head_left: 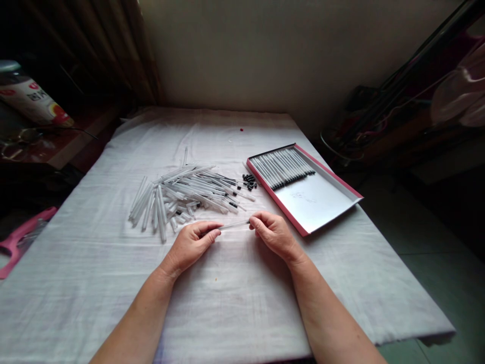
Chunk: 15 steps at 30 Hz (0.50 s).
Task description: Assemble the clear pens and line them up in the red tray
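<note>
Clear plastic here, a slim tube (235, 224) spanning the gap above the pale cloth (235, 303): left hand (193, 245) pinching one end, right hand (276, 235) gripping the other! Farther off, left, a loose tube heap (185, 189); then black caps (249, 181); right, a red-edged tray (314, 202) bearing a black-ended row (284, 166).

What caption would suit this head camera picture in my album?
Left hand and right hand hold one slim tube near loose tubes, black pieces and a red-edged tray.
</note>
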### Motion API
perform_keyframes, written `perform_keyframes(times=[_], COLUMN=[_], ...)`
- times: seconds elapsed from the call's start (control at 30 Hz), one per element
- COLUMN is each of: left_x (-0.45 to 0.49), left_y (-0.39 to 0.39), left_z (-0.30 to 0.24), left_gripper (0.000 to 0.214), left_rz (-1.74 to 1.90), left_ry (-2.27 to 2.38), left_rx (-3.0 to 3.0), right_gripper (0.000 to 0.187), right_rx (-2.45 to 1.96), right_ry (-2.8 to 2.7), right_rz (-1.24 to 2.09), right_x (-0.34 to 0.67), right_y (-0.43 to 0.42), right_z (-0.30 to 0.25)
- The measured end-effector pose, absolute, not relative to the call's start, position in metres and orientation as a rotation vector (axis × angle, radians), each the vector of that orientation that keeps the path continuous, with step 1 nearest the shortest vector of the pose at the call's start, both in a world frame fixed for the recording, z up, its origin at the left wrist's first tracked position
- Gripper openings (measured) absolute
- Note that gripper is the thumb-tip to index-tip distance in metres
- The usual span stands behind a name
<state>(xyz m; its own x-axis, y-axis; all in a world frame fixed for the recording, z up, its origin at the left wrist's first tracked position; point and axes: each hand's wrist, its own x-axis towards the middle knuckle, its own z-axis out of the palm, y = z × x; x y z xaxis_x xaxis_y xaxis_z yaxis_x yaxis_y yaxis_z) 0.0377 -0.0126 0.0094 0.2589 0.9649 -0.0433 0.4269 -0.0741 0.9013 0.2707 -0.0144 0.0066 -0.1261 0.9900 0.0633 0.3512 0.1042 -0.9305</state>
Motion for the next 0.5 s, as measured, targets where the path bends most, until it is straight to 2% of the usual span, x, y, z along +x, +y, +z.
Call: perform_keyframes(times=[0.1,0.2,0.3,0.5], left_x=[0.0376,0.0374,0.0376,0.0379], left_y=[-0.0125,-0.0126,-0.0127,-0.0126], left_z=[0.0085,0.0084,0.0093,0.0102], left_gripper=[0.026,0.026,0.027,0.027], left_rz=[0.785,0.781,0.774,0.776], left_ry=[1.303,1.299,1.299,1.301], left_rx=[1.65,1.654,1.649,1.636], right_gripper=[0.035,0.026,0.026,0.02], right_rx=[-1.368,-1.315,-1.241,-1.294], right_ry=[-1.625,-1.562,-1.498,-1.593], right_rz=[0.997,1.094,1.193,1.074], right_x=[0.2713,0.2743,0.2765,0.2736], right_y=[-0.0143,-0.0141,-0.0139,-0.0133], right_z=[0.0048,0.0039,0.004,0.007])
